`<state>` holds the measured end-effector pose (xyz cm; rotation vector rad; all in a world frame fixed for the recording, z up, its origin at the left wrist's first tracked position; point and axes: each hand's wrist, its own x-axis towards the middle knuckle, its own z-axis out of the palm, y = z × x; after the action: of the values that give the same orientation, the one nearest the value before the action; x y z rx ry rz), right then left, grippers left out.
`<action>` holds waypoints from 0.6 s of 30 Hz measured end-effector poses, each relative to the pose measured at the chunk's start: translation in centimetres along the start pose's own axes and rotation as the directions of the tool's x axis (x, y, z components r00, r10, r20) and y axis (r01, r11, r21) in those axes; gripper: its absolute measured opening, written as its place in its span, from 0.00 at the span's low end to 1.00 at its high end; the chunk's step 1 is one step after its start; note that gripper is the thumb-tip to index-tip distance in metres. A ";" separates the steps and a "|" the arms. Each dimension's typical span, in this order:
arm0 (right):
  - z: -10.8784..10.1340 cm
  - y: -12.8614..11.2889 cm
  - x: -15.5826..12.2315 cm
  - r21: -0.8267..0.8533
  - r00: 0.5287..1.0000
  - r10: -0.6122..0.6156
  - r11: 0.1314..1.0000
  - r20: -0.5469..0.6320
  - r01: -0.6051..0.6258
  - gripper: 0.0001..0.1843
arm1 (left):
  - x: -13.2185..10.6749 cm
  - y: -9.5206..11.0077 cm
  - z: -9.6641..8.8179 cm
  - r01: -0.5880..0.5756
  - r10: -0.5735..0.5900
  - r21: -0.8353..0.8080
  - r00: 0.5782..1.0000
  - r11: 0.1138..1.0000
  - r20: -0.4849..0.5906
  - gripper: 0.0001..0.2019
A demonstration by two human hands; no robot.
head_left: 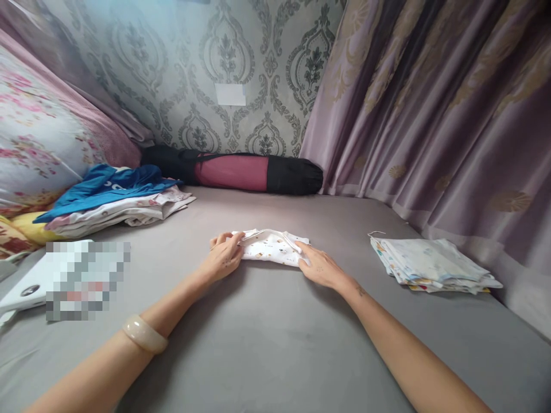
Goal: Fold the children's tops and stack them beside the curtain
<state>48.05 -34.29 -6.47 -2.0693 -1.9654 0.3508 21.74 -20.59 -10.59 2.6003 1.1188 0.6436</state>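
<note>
Clothes (129,213) lie piled at far left on the bed (275,344), a blue garment (92,192) on top. My left hand (224,256) has its grip closed on one end of a folded, printed cloth (271,250), flat before me; my right hand (322,267) grips the other. Farther right sits a stack of cloths (434,264).

grey-sheeted surface (275,338), flat. on it: folded white printed cloth (273,253) at centre; stack of folded cloths (434,267) right; clothes pile (129,212) left; long black-and-red bag (232,172) along far edge; white object (41,278), partly blurred, near left edge.
</note>
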 end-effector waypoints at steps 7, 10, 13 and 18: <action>0.1 0.6 0.5 0.026 0.998 0.065 0.998 -0.004 -0.064 0.31 | 0.8 -0.3 0.6 0.115 -0.114 -0.029 0.993 0.993 0.016 0.20; 0.3 0.7 0.7 0.026 0.996 0.088 0.996 -0.010 -0.087 0.33 | 1.0 -0.4 0.7 0.147 -0.145 -0.058 0.989 0.987 0.032 0.23; 0.7 0.7 0.8 0.000 0.996 0.091 0.996 -0.006 -0.091 0.36 | 1.1 -0.5 0.8 0.152 -0.149 -0.041 0.987 0.988 0.055 0.26; 1.1 0.6 0.7 -0.066 0.997 0.068 0.995 -0.031 -0.070 0.36 | 0.8 -0.8 1.4 0.112 -0.117 0.062 0.990 0.992 0.083 0.24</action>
<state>48.21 -33.59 -7.74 -2.1756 -1.9177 0.2715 22.38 -19.48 -11.90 2.5610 1.2656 0.4760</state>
